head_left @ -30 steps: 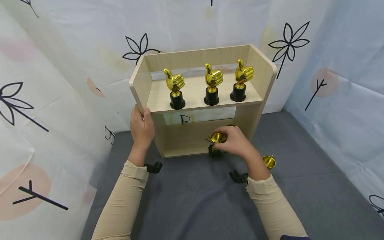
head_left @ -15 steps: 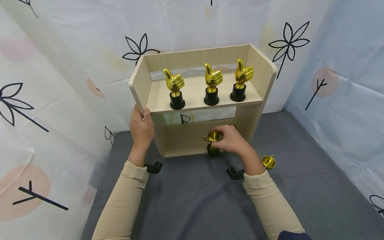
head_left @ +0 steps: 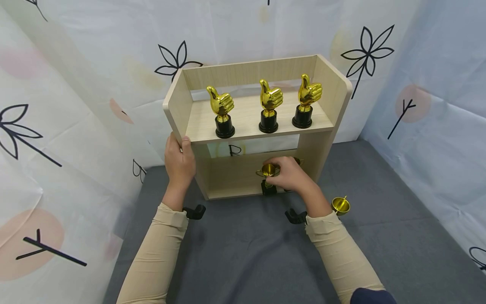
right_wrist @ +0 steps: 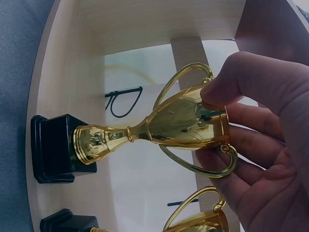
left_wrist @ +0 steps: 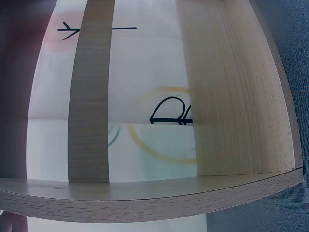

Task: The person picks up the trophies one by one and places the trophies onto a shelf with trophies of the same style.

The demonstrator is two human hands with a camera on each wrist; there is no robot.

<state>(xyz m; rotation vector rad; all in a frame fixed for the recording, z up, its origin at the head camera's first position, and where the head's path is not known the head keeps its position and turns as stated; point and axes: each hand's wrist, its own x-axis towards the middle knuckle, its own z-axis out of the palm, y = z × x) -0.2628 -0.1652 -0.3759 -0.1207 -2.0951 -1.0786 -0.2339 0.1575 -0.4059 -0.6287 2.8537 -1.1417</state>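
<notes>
My right hand (head_left: 290, 174) pinches the bowl of a gold trophy cup (head_left: 268, 170) between thumb and fingers. The cup stands upright at the front of the lower level of a light wooden shelf (head_left: 243, 136). In the right wrist view the thumb lies across the bowl near the rim, and the black base (right_wrist: 58, 150) is at the board's front edge. Another trophy cup (right_wrist: 198, 224) is beside it, mostly hidden by my hand in the head view. My left hand (head_left: 180, 162) grips the shelf's left side panel, its thumb on the front edge.
Three gold thumbs-up trophies (head_left: 268, 105) on black bases stand in a row on the upper level. One more gold cup (head_left: 341, 205) is on the grey tabletop (head_left: 379, 202) to the right, partly behind my right forearm. Patterned cloth (head_left: 243, 29) hangs behind the shelf.
My right hand has moved slightly left and further in with the trophy cup, uncovering more of the cup behind it. The left hand stays on the side panel.
</notes>
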